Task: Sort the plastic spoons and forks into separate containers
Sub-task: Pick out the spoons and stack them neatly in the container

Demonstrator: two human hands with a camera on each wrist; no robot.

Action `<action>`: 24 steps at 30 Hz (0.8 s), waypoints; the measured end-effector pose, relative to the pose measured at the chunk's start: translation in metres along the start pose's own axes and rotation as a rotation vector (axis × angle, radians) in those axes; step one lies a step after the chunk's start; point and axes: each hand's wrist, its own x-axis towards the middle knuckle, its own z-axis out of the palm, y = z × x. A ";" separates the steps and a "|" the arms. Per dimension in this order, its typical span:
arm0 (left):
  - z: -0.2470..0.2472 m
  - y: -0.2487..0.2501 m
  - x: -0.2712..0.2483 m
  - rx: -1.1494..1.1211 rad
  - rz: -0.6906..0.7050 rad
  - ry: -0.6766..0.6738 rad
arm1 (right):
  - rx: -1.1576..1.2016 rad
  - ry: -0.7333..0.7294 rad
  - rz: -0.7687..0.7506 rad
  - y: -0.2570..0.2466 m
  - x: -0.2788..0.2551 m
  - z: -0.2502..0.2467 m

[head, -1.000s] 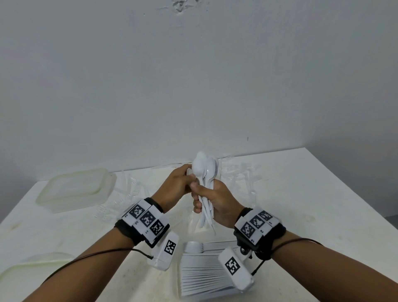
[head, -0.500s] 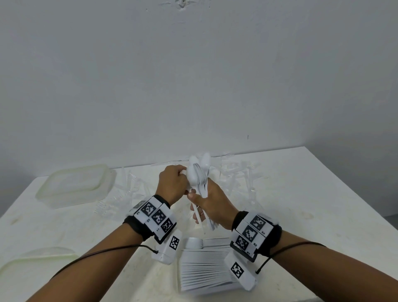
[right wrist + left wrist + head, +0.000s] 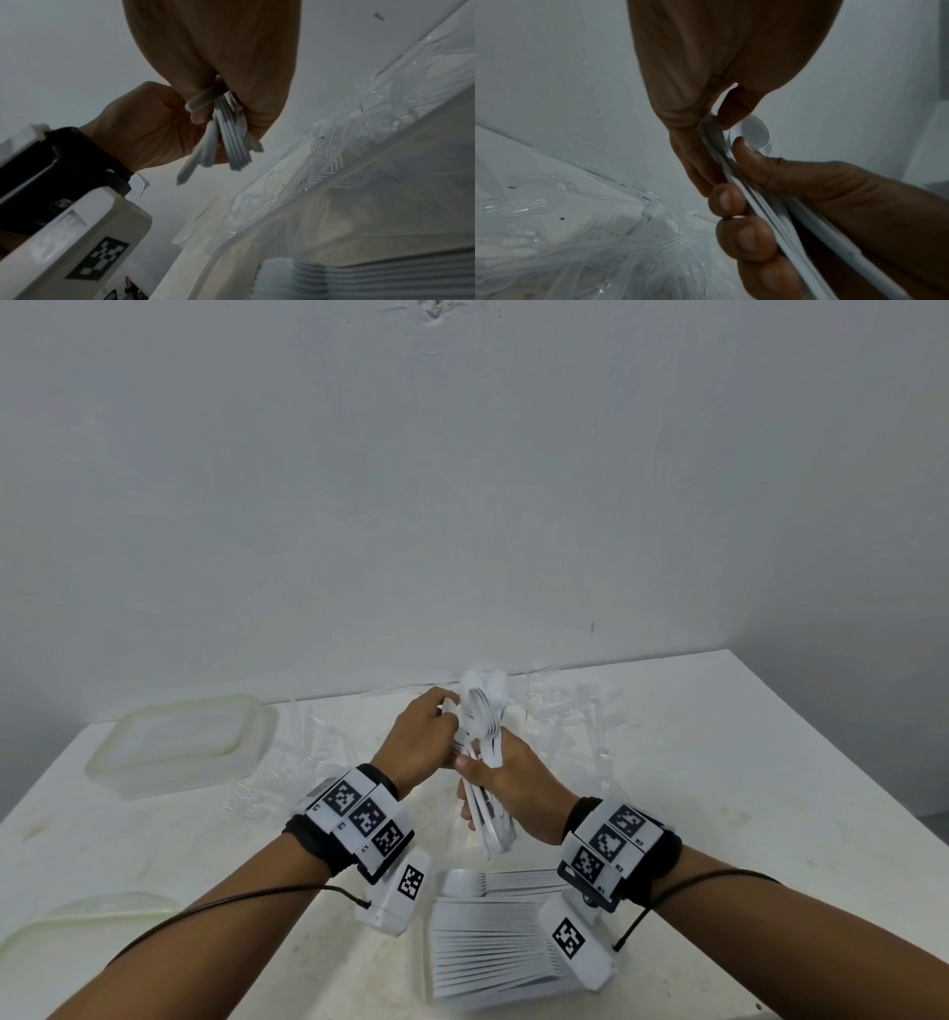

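Since a second ago, our left hand [image 3: 421, 739] has slid up the white cutlery bundle [image 3: 485, 737] and pinches one piece, while our right hand [image 3: 513, 783] grips the handles above the tabletop [image 3: 719, 762]. We judge sorting partly done: white cutlery fills the near container [image 3: 488, 942], yet clear forks [image 3: 287, 773] remain scattered.

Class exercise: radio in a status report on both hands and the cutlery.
Right hand grips white cutlery bundle. Left hand pinches pieces at bundle's top. Open container of stacked cutlery below. Nothing in the way.
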 end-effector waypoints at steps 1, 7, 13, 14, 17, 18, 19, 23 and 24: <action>0.000 -0.001 0.000 -0.002 -0.002 0.008 | 0.014 -0.012 0.003 -0.001 0.000 0.001; 0.002 -0.002 0.006 -0.118 -0.054 0.040 | 0.091 -0.146 0.058 -0.009 0.003 -0.002; 0.004 -0.001 0.011 -0.391 -0.115 0.042 | 0.078 -0.199 0.095 -0.012 0.005 -0.005; 0.004 0.001 0.012 -0.443 -0.121 0.038 | 0.054 -0.186 0.090 -0.012 0.005 -0.004; 0.006 0.003 0.014 -0.522 -0.108 0.038 | -0.036 -0.141 0.065 -0.010 0.005 -0.003; 0.006 0.002 0.016 -0.539 -0.100 0.035 | -0.060 -0.133 0.061 -0.010 0.006 -0.002; 0.006 0.001 0.017 -0.569 -0.094 0.028 | -0.074 -0.130 0.060 -0.010 0.006 -0.002; 0.007 -0.002 0.024 -0.624 -0.102 0.048 | -0.059 -0.149 0.072 -0.008 0.006 0.001; 0.007 -0.003 0.024 -0.628 -0.116 0.056 | -0.052 -0.151 0.070 -0.008 0.006 0.001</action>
